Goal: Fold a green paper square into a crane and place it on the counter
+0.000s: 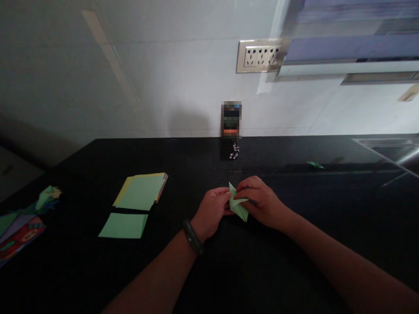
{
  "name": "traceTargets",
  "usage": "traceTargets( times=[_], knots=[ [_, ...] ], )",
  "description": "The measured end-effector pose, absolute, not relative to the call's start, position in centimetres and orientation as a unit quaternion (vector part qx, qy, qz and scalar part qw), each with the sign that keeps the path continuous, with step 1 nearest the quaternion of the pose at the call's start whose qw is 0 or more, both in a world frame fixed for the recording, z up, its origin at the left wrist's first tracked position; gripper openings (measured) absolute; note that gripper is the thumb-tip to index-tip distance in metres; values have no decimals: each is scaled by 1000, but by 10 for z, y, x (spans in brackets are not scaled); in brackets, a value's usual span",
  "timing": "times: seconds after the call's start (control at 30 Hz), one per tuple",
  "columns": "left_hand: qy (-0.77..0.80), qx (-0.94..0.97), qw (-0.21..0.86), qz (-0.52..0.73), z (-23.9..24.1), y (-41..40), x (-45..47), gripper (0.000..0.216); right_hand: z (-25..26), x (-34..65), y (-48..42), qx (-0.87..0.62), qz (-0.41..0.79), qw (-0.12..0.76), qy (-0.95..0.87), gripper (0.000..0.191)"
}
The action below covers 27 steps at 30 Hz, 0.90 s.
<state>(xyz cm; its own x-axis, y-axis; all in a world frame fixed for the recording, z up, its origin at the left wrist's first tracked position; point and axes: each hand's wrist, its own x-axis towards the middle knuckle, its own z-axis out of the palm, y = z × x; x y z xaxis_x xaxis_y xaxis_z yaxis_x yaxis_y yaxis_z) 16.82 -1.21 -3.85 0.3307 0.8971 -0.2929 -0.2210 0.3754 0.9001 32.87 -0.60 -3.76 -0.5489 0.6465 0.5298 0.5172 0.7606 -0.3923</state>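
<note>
Fingers of both hands pinch a small, partly folded piece of green paper [238, 205], held just above a black tabletop [294, 244] near its middle. The left hand [212, 211] closes its grip on the left edge, a dark bangle [193, 237] on that wrist; the right hand [260, 203] clamps the top right, its fingertips covering part of the fold. The paper shows pointed flaps, one up and one toward the near side, so the work looks to be midway through a fold, with a crease being pressed or a flap being set. The next move would seem to call for keeping one hand pinched firm while the other runs or turns the flap, edges kept matched. To the left lies a stack of coloured sheets [142, 190], green on top, with a single green sheet [123, 225] just nearer. At the far left edge are more coloured papers and a crumpled piece [49, 195]. A small green scrap [314, 164] lies far right. A blurred dark object [231, 120] leans against the white wall, below a power strip [258, 56].
</note>
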Motion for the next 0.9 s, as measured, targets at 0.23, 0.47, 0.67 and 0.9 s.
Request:
traceTargets(
  times=[0.23, 0.47, 0.67, 0.9],
  knots=[
    [408, 416, 717, 381, -41, -12, 168, 17, -40, 324, -8, -431, 206, 363, -800, 8],
    [372, 361, 758, 396, -43, -12, 168, 16, -41, 321, -8, -480, 236, 367, -761, 16],
    [344, 314, 778, 421, -44, -11, 167, 14, -39, 319, -11, -473, 250, 382, -754, 8],
    [352, 309, 785, 406, -42, -12, 168, 13, -41, 318, -11, -508, 217, 368, -748, 15]
  ],
)
